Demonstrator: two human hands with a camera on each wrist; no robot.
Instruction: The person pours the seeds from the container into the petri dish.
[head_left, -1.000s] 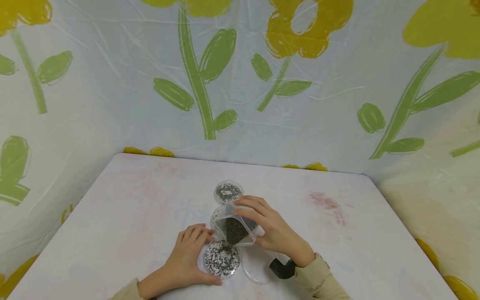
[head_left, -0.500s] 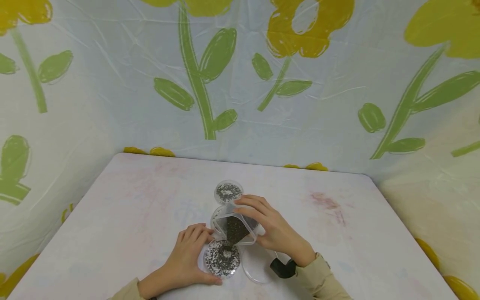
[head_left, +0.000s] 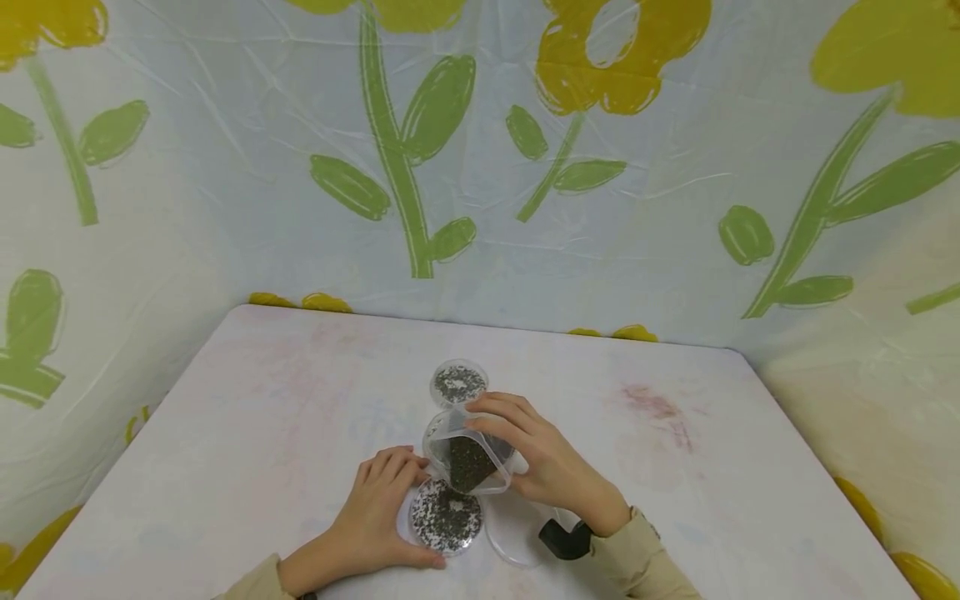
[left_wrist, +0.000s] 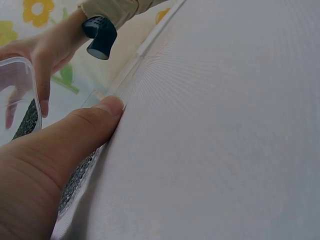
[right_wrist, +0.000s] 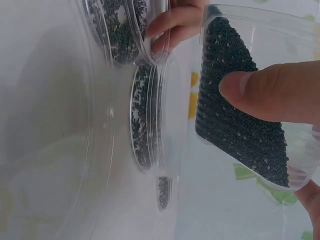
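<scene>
My right hand [head_left: 551,462] holds a clear plastic tub [head_left: 504,473], tilted toward the left. Dark, seed-like grains [right_wrist: 235,105] lie slanted inside the tub in the right wrist view, with the thumb pressed on its wall. Just below the tub's lip is the nearest petri dish [head_left: 446,525], flat on the table with dark grains scattered over its white base. My left hand [head_left: 375,517] curves around that dish's left side, thumb at the near edge and fingers at the far edge. Partly hidden behind the tub lies a second petri dish [head_left: 432,437].
A third petri dish [head_left: 459,382] with scattered grains sits farther back. To the right of the nearest dish lies a clear round lid or dish [head_left: 517,546], partly under the right wrist. A flowered cloth [head_left: 480,167] hangs behind the pale table [head_left: 300,392].
The grains on the nearest dish have grown denser around a small bare patch. The tub's lip has dipped slightly, while the left hand holds its place.
</scene>
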